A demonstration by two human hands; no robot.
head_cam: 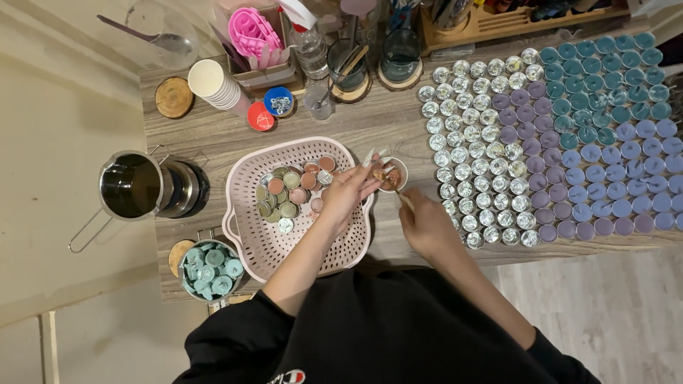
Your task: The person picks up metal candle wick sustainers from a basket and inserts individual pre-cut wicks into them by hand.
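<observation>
Two grips: left hand [348,190] pinching small cup [391,173], right hand [427,224] pinching stick [404,201].

Head camera looks steeply down at table [370,121].

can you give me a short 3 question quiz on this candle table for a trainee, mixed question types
1. True or false: the pink basket holds small round cups.
2. Which hand holds a small cup over the basket's right edge? A) left hand B) right hand
3. Fill in: the pot with the long handle stands to the ____ of the basket in the picture.

Key: 1 true. 2 A; the right hand grips a thin stick beside that cup. 3 left.
</observation>
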